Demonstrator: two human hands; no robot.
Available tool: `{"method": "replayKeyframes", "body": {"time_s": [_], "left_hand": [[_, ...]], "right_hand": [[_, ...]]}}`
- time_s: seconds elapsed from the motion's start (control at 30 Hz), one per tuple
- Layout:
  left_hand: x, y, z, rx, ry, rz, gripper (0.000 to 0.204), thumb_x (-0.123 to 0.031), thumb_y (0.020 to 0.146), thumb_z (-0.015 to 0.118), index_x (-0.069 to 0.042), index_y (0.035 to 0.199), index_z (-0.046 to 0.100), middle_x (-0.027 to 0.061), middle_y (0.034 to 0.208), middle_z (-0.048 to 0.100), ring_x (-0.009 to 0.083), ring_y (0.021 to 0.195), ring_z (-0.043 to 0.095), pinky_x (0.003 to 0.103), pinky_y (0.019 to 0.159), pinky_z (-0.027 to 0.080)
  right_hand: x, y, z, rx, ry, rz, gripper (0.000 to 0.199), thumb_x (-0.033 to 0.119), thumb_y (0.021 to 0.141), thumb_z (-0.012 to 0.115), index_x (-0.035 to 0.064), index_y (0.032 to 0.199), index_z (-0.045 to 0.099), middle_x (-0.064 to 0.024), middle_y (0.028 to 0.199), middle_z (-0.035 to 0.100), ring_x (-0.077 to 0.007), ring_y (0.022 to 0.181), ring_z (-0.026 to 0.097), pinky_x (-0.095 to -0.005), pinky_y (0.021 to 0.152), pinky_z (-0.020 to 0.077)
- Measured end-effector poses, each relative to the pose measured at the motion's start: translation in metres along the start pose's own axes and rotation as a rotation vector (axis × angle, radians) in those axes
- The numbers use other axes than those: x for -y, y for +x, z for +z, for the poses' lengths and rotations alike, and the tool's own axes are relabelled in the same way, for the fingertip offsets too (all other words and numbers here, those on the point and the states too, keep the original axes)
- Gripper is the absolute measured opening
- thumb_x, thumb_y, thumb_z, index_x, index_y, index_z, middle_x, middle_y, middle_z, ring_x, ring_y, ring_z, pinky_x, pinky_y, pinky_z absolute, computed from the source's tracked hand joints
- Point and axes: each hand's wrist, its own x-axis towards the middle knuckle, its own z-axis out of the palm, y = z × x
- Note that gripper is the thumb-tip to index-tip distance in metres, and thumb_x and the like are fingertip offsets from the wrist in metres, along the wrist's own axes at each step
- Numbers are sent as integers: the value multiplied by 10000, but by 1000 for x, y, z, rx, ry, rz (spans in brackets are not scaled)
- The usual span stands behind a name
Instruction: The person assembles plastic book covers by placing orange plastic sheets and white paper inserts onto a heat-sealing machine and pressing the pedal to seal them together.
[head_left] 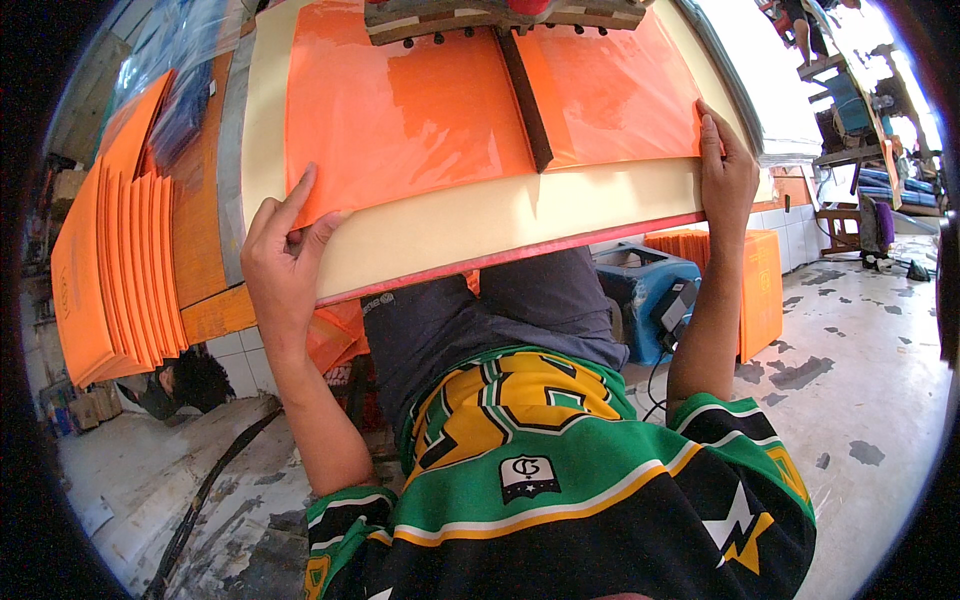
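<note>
A glossy orange plastic sheet (420, 110) lies over a cream-coloured board (520, 205) with a red front edge. My left hand (285, 245) is at the sheet's near left corner, its index finger along the side edge and its thumb on the near edge. At the near right corner, my right hand (728, 165) holds the sheet's edge between thumb and fingers; some fingers are hidden. A dark narrow bar (525, 105) runs across the sheet toward me, below a wood-and-metal press head (500, 22) with dark bolts.
To the left, folded orange pieces (120, 270) stand in a row on the wooden tabletop (195, 215), near clear plastic film (190, 50). Below the board at right are a blue machine (650, 290) and an orange stack (760, 290). A black cable (215, 480) crosses the floor.
</note>
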Motion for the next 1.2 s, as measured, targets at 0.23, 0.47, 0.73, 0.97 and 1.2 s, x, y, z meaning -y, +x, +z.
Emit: {"method": "replayKeyframes", "body": {"time_s": [0.23, 0.47, 0.73, 0.97, 1.2], "left_hand": [[-2, 1, 1, -10, -10, -27, 543, -328, 862, 806, -115, 1349, 694, 37, 755, 397, 142, 663, 426, 304, 612, 413], [-1, 1, 1, -5, 6, -10, 542, -314, 871, 803, -127, 1366, 685, 24, 775, 392, 124, 668, 418, 286, 601, 402], [-2, 1, 0, -14, 3, -9, 551, -341, 864, 801, -114, 1353, 691, 44, 752, 405, 149, 653, 424, 310, 605, 408], [3, 0, 1, -14, 9, 15, 540, -321, 874, 801, -126, 1364, 685, 24, 767, 395, 129, 656, 402, 294, 591, 377], [2, 0, 2, -24, 13, 21, 554, -333, 870, 808, -151, 1378, 680, 3, 777, 380, 109, 655, 377, 281, 572, 342]], "right_hand": [[1, 1, -1, 7, -20, 13, 378, 371, 1054, 546, 115, 1247, 746, -167, 1122, 756, -286, 1045, 741, -373, 910, 544], [2, 0, -1, 5, -25, 6, 377, 370, 1055, 543, 117, 1250, 743, -166, 1126, 755, -292, 1051, 738, -372, 911, 543], [0, 0, 0, 11, -14, 15, 377, 373, 1054, 547, 122, 1260, 739, -168, 1137, 752, -292, 1045, 738, -373, 903, 544], [-1, 1, 0, -3, -27, 5, 378, 380, 1051, 549, 123, 1246, 746, -167, 1107, 758, -294, 1025, 743, -375, 893, 548], [-2, 1, 0, -1, -23, 3, 374, 371, 1054, 544, 122, 1247, 746, -166, 1107, 758, -285, 1014, 747, -376, 887, 550]]}}
